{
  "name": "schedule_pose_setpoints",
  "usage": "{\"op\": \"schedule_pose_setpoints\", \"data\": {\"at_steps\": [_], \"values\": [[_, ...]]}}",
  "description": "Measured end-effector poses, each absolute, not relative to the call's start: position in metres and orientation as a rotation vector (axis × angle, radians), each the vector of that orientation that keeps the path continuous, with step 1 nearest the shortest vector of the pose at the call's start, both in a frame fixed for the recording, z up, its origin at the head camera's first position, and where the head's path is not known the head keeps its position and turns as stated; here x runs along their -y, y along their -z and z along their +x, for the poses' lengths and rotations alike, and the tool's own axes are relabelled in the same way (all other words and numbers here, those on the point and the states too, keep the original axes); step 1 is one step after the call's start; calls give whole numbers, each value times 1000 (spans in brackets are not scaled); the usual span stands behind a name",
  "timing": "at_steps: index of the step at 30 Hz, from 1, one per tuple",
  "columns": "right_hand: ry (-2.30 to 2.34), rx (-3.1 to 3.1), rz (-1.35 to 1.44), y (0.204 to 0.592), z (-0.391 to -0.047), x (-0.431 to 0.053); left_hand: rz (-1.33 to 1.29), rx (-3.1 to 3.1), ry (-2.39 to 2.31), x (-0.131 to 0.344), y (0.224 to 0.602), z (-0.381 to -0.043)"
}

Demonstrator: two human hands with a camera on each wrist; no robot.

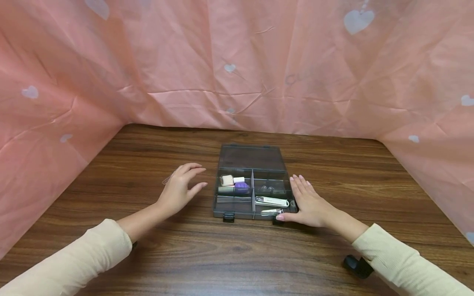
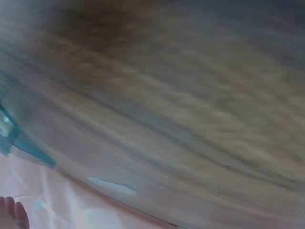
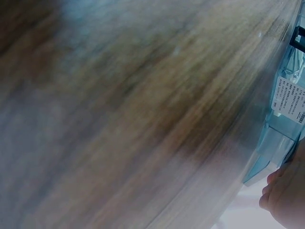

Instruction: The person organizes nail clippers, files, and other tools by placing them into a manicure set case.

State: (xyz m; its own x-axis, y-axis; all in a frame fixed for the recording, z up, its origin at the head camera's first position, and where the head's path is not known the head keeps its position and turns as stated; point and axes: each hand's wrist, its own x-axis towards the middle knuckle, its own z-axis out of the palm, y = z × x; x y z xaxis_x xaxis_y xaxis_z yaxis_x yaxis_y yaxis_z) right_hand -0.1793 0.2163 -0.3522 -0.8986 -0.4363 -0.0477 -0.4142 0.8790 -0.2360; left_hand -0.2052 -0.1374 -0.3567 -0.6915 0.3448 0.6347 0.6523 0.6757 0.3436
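Observation:
A dark translucent divided box (image 1: 253,193) lies on the table with its lid (image 1: 252,157) folded back. Its left side holds small bottles, one with a purple part (image 1: 242,188) and one with a cream top (image 1: 227,180). On the right are a white-handled nail clipper (image 1: 272,202) and a smaller nail clipper (image 1: 271,212). My right hand (image 1: 309,205) touches the box's right side, fingers extended and thumb at the front corner. Left of the box and apart from it, my left hand (image 1: 177,189) hovers with fingers loosely bent, nothing visible between them.
Wood-grain table (image 1: 237,255) surrounds the box. Pink cloth (image 1: 252,61) with white hearts hangs along the back and both sides. A black device (image 1: 357,266) sits at the right sleeve. The right wrist view shows a white printed label (image 3: 289,101) on the box.

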Motion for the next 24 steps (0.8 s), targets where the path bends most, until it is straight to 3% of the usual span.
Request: {"op": "schedule_pose_setpoints", "data": {"at_steps": [24], "values": [[297,-2946,-671,352,-181,-217,-223,2789,901,199,377,-204]]}}
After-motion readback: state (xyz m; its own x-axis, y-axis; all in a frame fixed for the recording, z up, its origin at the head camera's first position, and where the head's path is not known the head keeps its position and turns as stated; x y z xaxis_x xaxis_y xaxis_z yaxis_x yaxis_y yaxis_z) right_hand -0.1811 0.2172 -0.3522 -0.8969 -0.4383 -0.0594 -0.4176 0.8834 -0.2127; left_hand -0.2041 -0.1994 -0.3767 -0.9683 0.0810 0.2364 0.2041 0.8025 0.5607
